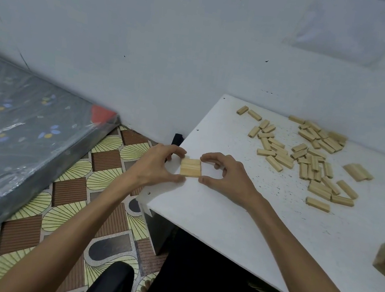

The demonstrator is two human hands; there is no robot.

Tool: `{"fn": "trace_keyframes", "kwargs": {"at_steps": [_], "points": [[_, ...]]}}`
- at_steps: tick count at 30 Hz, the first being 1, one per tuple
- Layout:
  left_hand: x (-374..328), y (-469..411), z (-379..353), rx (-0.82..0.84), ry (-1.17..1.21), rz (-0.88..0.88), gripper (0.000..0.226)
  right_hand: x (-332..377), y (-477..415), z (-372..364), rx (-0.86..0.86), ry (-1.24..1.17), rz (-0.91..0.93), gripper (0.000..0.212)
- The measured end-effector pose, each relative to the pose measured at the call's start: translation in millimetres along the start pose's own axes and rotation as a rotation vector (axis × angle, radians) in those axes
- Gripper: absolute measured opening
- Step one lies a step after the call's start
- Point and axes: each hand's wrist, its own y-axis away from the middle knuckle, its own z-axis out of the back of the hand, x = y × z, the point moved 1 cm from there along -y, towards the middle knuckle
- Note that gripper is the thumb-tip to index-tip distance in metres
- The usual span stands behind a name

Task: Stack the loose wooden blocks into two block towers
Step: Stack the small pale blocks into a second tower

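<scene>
Pinch on both ends: left grip (156, 165) and right grip (227, 176), both narrow, hold the layer (191, 167) between them, likely squaring it as a tower base. Loose pile (309, 160) lies on tabletop (224, 225) beyond right grip.

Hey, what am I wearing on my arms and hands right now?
The left forearm and right forearm are bare, with no sleeves in view. The left hand and right hand wear no gloves, and no watch, bracelet or ring is visible.

Block layer (191, 167) near table (225, 220) left edge btwn hands; loose blocks (309, 158) behind-right
</scene>
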Motion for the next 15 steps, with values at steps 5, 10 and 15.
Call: {"fn": "trace_keyframes", "kwargs": {"at_steps": [5,10,15], "points": [[-11,-4,-1,-0.012,-0.056,-0.025,0.072,-5,8,5,-0.042,-0.006,-0.01,0.046],[-42,-18,-9,0.014,-0.026,-0.084,0.066,-7,22,20,-0.125,0.052,-0.005,0.035],[-72,-36,-28,0.069,-0.044,-0.185,0.055,-14,46,49,-0.208,0.299,0.011,0.037]]}}
